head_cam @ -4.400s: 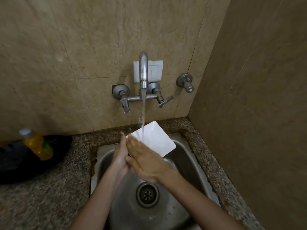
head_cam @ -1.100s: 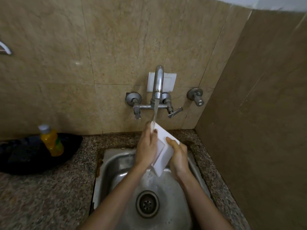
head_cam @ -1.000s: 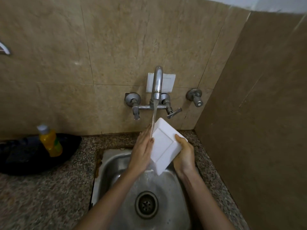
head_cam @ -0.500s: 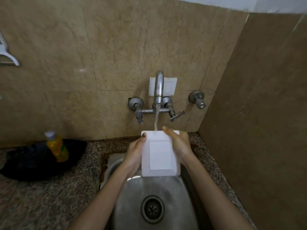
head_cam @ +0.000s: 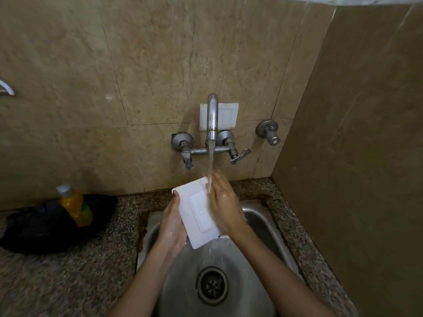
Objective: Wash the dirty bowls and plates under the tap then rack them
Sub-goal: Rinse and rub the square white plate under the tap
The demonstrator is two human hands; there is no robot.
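**Desk:** Where is the plate (head_cam: 198,216)?

**Photographer:** Over the sink (head_cam: 263,227), tilted on edge, its underside facing the camera. Its top edge meets the stream (head_cam: 210,161) from the tap (head_cam: 212,115).

**Desk:** And the hands?

**Photographer:** The left hand (head_cam: 172,224) grasps the plate's left edge, with the thumb hooked over the top corner. The right hand (head_cam: 223,207) lies on the plate's right side, fingers stretched out into the water and their tips blurred. Both hands are wet.

**Desk:** Anything else?

**Photographer:** A yellow bottle (head_cam: 75,205) stands against a black bag (head_cam: 36,227) on the counter (head_cam: 68,282), left of the sink. The drain (head_cam: 212,286) sits below the plate.
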